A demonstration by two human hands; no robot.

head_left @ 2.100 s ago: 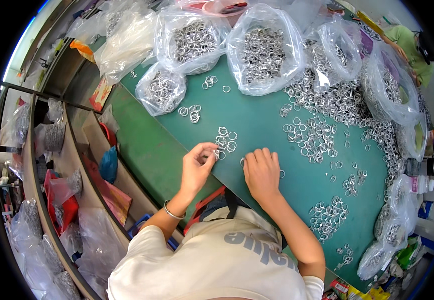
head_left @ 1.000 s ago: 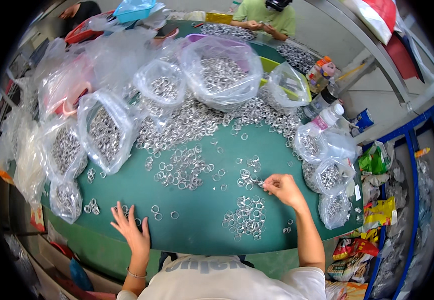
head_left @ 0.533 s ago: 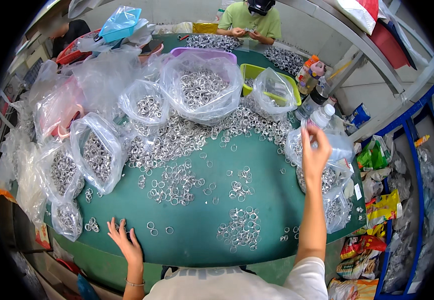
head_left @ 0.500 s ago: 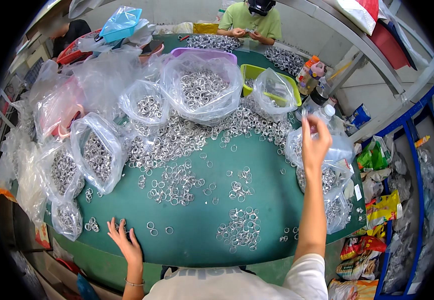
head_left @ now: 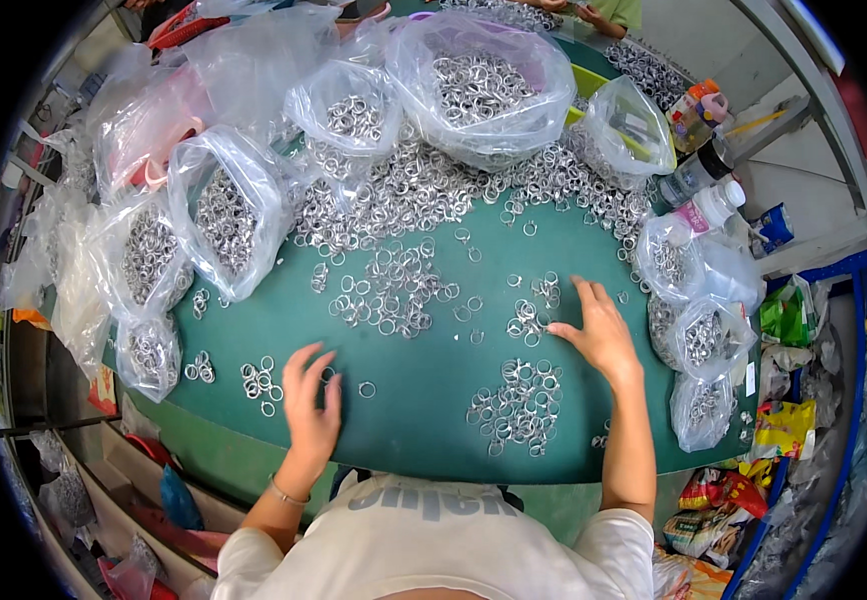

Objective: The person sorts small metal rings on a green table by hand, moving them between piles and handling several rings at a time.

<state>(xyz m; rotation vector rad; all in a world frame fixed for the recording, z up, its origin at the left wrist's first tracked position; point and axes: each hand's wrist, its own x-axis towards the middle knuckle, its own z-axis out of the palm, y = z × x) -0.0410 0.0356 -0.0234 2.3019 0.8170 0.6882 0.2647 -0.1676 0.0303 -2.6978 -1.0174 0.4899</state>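
The left hand (head_left: pixel 311 405) lies flat, fingers spread, on the green tabletop (head_left: pixel 424 385) at lower centre; the right hand (head_left: pixel 602 335) (also unclenched) touches loose metal rings (head_left: pixel 529 318) at centre right.

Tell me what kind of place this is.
Probably a small workshop where metal rings are sorted or packed by hand. Loose silver rings lie heaped on a green worktable, clear plastic bags full of rings crowd around it, and another person's hands show at the far end.
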